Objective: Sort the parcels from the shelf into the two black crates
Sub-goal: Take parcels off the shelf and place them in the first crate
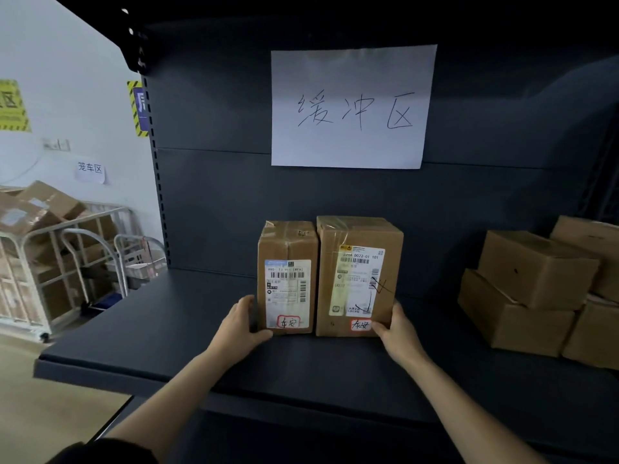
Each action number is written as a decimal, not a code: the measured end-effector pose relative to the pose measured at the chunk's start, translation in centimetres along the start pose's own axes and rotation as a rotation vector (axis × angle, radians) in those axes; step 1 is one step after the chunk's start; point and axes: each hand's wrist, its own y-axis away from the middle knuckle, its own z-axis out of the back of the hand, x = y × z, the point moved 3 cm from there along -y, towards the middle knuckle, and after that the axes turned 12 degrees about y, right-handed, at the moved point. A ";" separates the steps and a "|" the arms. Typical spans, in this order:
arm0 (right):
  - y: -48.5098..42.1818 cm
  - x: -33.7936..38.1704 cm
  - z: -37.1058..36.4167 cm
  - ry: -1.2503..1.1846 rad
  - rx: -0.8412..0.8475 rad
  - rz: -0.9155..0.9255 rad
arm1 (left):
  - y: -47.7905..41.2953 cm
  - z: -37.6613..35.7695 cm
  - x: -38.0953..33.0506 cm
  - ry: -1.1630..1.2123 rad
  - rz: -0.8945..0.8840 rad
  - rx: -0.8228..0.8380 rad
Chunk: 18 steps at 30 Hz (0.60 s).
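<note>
Two brown cardboard parcels stand upright side by side on the dark shelf board [167, 329]. The left parcel [288, 249] is narrower, the right parcel [360, 239] a bit taller. Each carries a white shipping label and a red-outlined handwritten sticker near the bottom. My left hand [243, 324] grips the lower left corner of the left parcel. My right hand [398, 329] grips the lower right corner of the right parcel. The two parcels are pressed together between my hands. No black crate is in view.
A white paper sign [350, 107] with handwriting hangs on the shelf's back panel. Several plain cardboard boxes [536, 289] are stacked at the shelf's right end. To the left, beyond the shelf upright, stand metal roll cages [50, 262] holding more boxes.
</note>
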 end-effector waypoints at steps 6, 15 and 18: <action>-0.5 0.0 0.1 -0.084 0.074 -0.030 | -1.7 -1.3 -0.5 0.153 -0.012 0.173; 0.6 1.5 1.2 -0.173 0.066 0.054 | -1.2 0.1 -0.6 0.464 -0.075 0.157; 0.9 2.3 1.6 -0.166 0.037 0.090 | -0.7 1.1 -1.6 0.601 -0.097 0.185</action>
